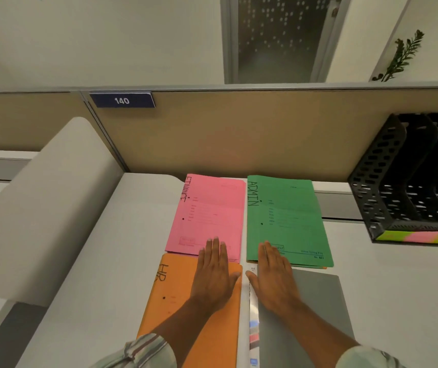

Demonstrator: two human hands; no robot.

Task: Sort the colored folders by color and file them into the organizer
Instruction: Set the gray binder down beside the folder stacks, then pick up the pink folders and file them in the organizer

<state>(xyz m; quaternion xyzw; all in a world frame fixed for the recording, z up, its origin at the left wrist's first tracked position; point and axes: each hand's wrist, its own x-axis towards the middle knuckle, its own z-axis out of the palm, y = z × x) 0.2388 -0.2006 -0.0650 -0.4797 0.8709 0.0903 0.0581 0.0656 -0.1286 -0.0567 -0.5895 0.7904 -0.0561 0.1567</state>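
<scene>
Four folders lie flat on the white desk (398, 288). A pink folder (210, 211) marked FINANCE is at the back left, and a green folder (287, 219) marked ADMIN sits beside it on the right. In front lie an orange folder (175, 309) marked HR and a grey folder (318, 309). My left hand (215, 272) rests flat on the orange folder, fingertips reaching the pink one. My right hand (273, 274) lies flat on the grey folder, fingertips on the green one's front edge. The black mesh organizer (387, 181) stands at the far right.
A tan cubicle partition (239, 134) with a blue "140" plate (122, 100) closes off the back. A rounded white divider (48, 195) rises on the left. Pink and green strips (419, 238) mark the organizer's front lip. A plant (401, 57) shows beyond the partition.
</scene>
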